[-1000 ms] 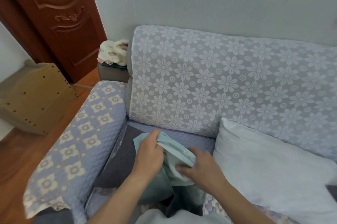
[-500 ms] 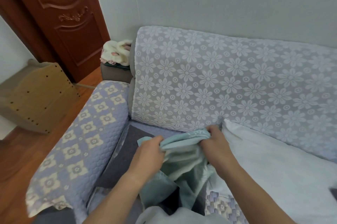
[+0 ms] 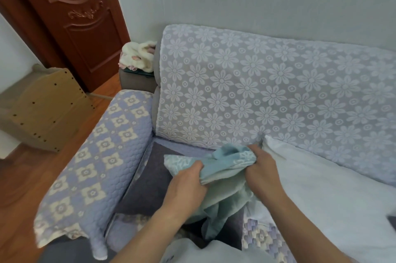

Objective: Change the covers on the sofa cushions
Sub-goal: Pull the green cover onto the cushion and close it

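Both hands' fingertips buried in bunched teal cover point(image 3: 227, 163), white cushion point(image 3: 334, 198) cropped right

Left hand point(image 3: 184, 187) and right hand point(image 3: 262, 173) both clenched.

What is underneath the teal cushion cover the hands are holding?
Under the teal cushion cover, held by the left hand and right hand, a dark grey seat pad shows. Whatever lies directly beneath the bunched fabric is covered.
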The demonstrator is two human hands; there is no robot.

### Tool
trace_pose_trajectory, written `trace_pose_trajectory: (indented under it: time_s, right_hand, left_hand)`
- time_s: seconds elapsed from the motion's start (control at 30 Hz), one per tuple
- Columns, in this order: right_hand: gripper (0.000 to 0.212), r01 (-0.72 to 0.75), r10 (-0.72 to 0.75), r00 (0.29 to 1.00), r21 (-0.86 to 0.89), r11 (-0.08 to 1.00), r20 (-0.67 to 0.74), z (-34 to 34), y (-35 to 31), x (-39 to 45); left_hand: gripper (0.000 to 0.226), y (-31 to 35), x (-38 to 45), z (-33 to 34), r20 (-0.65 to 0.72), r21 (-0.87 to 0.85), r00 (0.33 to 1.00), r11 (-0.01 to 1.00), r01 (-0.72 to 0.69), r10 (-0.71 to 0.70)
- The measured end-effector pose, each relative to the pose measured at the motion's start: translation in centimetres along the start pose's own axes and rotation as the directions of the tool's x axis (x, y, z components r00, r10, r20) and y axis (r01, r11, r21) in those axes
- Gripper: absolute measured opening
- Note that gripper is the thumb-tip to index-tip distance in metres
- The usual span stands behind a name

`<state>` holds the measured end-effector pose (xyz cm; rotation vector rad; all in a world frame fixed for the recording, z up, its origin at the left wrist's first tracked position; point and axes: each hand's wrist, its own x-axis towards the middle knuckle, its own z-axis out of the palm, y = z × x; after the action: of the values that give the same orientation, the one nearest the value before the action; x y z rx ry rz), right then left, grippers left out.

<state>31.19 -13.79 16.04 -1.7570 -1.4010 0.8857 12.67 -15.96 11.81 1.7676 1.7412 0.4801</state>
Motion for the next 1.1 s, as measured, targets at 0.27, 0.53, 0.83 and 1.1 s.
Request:
trace_pose_trajectory:
  time_s: [0.27,0.53,0.83,1.1]
  right_hand:
    - [0.03,0.031,0.063,0.903,-0.212,0.977,0.425,3.2,2.8,-3.3]
    - [0.025,0.017,-0.027,0.996,-0.116,0.993,-0.085,1.1,4.3,-0.6]
    - [0.015,0.069,-0.063,0.971,-0.016,0.997,0.231,3.3,3.0,-3.2]
    - [0.015,-0.066,0.059,0.997,-0.184,0.981,-0.047,2.2,3.3,-1.3]
  left_hand:
    - [0.026,-2.6,1.2,-0.9,-0.227,-0.324,0.953,0.938,0.122,-0.203]
    - [0.017,-1.3,-0.1,-0.2,0.012,-0.167,0.998,0.984,0.065,-0.064]
    - [0.036,-2.9,1.0,-0.8,-0.299,-0.33,0.94,0.942,0.058,-0.163]
    - [0.018,0.1,-0.8,-0.8,-0.103,-0.578,0.987,0.815,0.042,-0.124]
